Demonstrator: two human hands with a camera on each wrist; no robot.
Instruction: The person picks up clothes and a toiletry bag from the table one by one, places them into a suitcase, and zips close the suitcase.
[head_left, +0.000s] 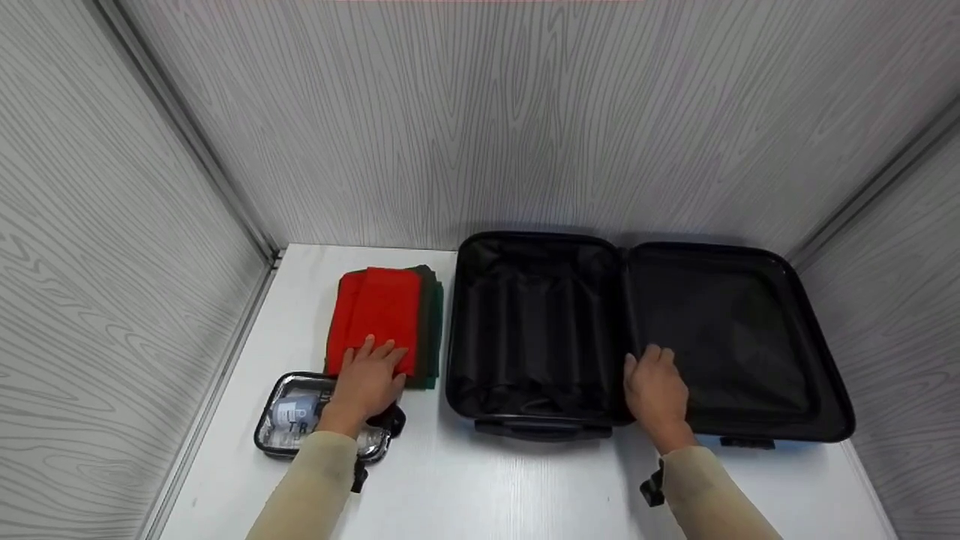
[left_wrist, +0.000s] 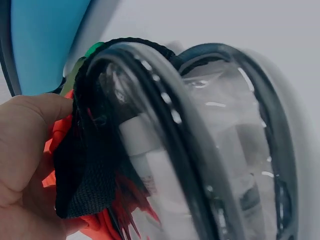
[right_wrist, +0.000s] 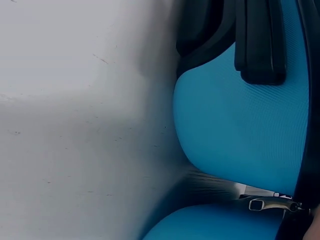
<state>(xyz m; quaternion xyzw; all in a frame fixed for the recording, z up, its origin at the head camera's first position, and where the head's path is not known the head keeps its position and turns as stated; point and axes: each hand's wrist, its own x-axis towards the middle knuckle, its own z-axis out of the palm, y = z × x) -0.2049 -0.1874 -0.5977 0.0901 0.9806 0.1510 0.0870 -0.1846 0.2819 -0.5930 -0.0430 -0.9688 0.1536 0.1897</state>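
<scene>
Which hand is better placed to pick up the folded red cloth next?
Probably the left hand: it reaches over the near end of the folded red cloth, whereas the right hand is farther away, at the open blue hard-shell suitcase with black lining, near where its halves meet.

Your left arm (head_left: 304,491) reaches in from 7 o'clock toward 1 in the head view. Its left hand (head_left: 366,386) lies palm down, fingers (head_left: 365,351) spread toward 12 and 1, thumb (head_left: 397,385) out toward 2. Your right arm (head_left: 712,491) slants from 5 toward 11; its right hand (head_left: 658,390) shows its back, fingers bent close together, their grip unclear.
</scene>
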